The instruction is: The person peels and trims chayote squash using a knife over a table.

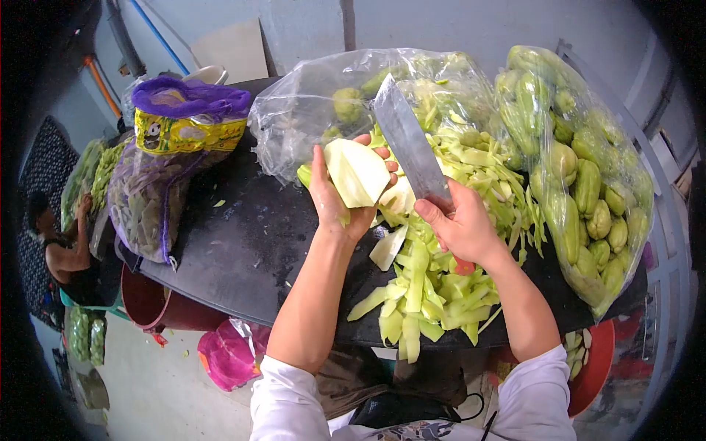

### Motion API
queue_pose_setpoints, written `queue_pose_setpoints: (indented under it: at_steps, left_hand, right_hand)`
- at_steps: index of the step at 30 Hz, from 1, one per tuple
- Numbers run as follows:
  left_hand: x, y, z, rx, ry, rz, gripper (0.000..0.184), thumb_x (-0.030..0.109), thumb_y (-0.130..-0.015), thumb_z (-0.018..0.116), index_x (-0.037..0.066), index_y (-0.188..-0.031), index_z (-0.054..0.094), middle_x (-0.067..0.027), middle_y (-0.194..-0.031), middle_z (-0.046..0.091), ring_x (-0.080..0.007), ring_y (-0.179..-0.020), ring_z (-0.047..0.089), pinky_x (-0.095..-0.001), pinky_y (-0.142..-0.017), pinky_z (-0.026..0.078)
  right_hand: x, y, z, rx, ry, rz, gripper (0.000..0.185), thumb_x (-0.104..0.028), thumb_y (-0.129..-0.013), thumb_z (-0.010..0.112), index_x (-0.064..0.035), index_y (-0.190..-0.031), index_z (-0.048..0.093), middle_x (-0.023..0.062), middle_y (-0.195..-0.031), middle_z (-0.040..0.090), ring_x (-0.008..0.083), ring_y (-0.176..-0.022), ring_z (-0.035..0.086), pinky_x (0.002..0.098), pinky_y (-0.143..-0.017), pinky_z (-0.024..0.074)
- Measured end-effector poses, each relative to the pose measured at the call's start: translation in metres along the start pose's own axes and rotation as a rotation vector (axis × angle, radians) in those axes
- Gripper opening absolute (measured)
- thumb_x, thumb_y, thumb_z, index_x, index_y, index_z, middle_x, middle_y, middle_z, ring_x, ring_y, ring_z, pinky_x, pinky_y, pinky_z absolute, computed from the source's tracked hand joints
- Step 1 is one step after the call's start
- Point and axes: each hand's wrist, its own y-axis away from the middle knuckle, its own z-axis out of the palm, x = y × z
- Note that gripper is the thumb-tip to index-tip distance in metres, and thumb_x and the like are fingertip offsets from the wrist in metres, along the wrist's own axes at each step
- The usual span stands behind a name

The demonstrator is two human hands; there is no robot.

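My left hand point(331, 207) is wrapped round a peeled, pale chayote point(356, 173), holding it up over the table with a flat cut face showing. My right hand point(468, 225) grips a broad-bladed knife point(410, 137) by its red handle. Its blade points up and away, just right of the chayote and apart from it. Beneath and beyond my hands lies a heap of green chayote peels point(418, 294), which spills to the table's front edge. Behind it, a clear plastic bag point(294, 117) lies open with unpeeled chayotes inside.
The black table point(220, 242) also bears a full clear bag of chayotes point(588, 184) at right and a purple mesh sack point(147, 195) at left. A red bucket point(596, 367) and a dark red bin point(158, 301) stand below. Another person point(68, 257) works at far left.
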Motion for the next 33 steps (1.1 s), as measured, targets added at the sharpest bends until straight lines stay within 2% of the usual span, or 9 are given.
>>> queue_pose_setpoints:
  at_steps: [7, 13, 15, 17, 18, 19, 21, 26, 33]
  left_hand:
    - [-0.001, 0.001, -0.001, 0.017, 0.046, -0.008, 0.067, 0.06, -0.096, 0.039, 0.001, -0.125, 0.051, -0.0185, -0.105, 0.058, -0.033, -0.092, 0.059, -0.0429, -0.081, 0.055]
    - [0.001, 0.003, -0.008, -0.041, 0.035, -0.021, 0.065, 0.059, -0.095, 0.041, 0.003, -0.124, 0.053, -0.0134, -0.11, 0.061, -0.0293, -0.099, 0.062, -0.043, -0.084, 0.055]
    - [0.001, 0.003, -0.007, -0.038, 0.008, -0.019, 0.064, 0.059, -0.095, 0.041, 0.004, -0.124, 0.055, -0.0111, -0.111, 0.063, -0.0276, -0.101, 0.062, -0.0435, -0.085, 0.054]
    - [-0.002, 0.003, 0.001, 0.056, -0.005, 0.051, 0.061, 0.06, -0.094, 0.042, 0.007, -0.121, 0.057, -0.0069, -0.112, 0.065, -0.0244, -0.102, 0.064, -0.0433, -0.088, 0.054]
    - [-0.001, 0.004, 0.003, 0.056, -0.004, 0.051, 0.061, 0.06, -0.094, 0.042, 0.007, -0.121, 0.057, -0.0069, -0.112, 0.065, -0.0244, -0.102, 0.064, -0.0433, -0.088, 0.054]
    - [-0.001, 0.005, 0.004, 0.042, -0.023, 0.072, 0.062, 0.06, -0.094, 0.042, 0.007, -0.121, 0.057, -0.0076, -0.111, 0.065, -0.0248, -0.101, 0.064, -0.0424, -0.089, 0.053]
    - [0.0, 0.007, 0.007, 0.028, -0.04, 0.094, 0.063, 0.061, -0.094, 0.042, 0.006, -0.121, 0.057, -0.0082, -0.11, 0.065, -0.0251, -0.1, 0.065, -0.0415, -0.09, 0.052]
    - [0.003, 0.009, 0.01, -0.082, -0.093, 0.149, 0.068, 0.061, -0.094, 0.041, 0.0, -0.122, 0.055, -0.0129, -0.11, 0.064, -0.026, -0.1, 0.064, -0.039, -0.092, 0.052]
    - [-0.002, 0.013, 0.017, -0.044, -0.125, 0.18, 0.069, 0.061, -0.094, 0.04, 0.0, -0.121, 0.055, -0.013, -0.11, 0.063, -0.0255, -0.101, 0.064, -0.039, -0.091, 0.052]
  right_hand:
    - [0.0, 0.003, 0.0, 0.015, 0.065, -0.035, 0.044, -0.031, -0.091, 0.069, 0.0081, -0.107, 0.058, 0.0223, -0.095, 0.07, 0.0251, -0.088, 0.07, 0.0375, -0.079, 0.0554]
    - [-0.001, 0.007, 0.0, -0.012, 0.059, 0.008, 0.043, -0.033, -0.092, 0.067, 0.0073, -0.104, 0.059, 0.022, -0.095, 0.07, 0.0249, -0.09, 0.07, 0.0379, -0.079, 0.0553]
    - [0.0, 0.008, 0.001, -0.019, 0.065, -0.011, 0.042, -0.034, -0.093, 0.066, 0.0065, -0.102, 0.059, 0.0198, -0.091, 0.07, 0.0225, -0.085, 0.069, 0.0367, -0.077, 0.0547]
    - [0.0, 0.009, 0.001, -0.03, 0.084, -0.021, 0.041, -0.034, -0.094, 0.065, 0.0056, -0.1, 0.06, 0.0163, -0.084, 0.069, 0.02, -0.076, 0.066, 0.0356, -0.072, 0.053]
    - [-0.001, 0.009, 0.001, -0.038, 0.1, -0.025, 0.04, -0.035, -0.094, 0.064, 0.0051, -0.099, 0.06, 0.0134, -0.079, 0.067, 0.0183, -0.07, 0.063, 0.035, -0.067, 0.0515]
    - [-0.002, 0.01, 0.0, -0.038, 0.101, -0.024, 0.04, -0.035, -0.094, 0.064, 0.0051, -0.099, 0.06, 0.0134, -0.079, 0.067, 0.0183, -0.07, 0.063, 0.035, -0.067, 0.0515]
    - [-0.006, 0.011, 0.0, -0.07, 0.052, 0.057, 0.039, -0.035, -0.096, 0.062, 0.0038, -0.098, 0.06, 0.0084, -0.07, 0.061, 0.016, -0.062, 0.054, 0.0343, -0.06, 0.0466]
    - [-0.008, 0.011, 0.0, -0.069, 0.039, 0.058, 0.036, -0.034, -0.097, 0.06, 0.0026, -0.097, 0.06, 0.006, -0.067, 0.058, 0.0143, -0.06, 0.051, 0.0336, -0.058, 0.0444]
    - [-0.006, 0.011, 0.001, -0.061, 0.056, 0.075, 0.033, -0.031, -0.097, 0.06, 0.0017, -0.096, 0.059, 0.005, -0.063, 0.055, 0.0138, -0.056, 0.047, 0.0329, -0.055, 0.0415]
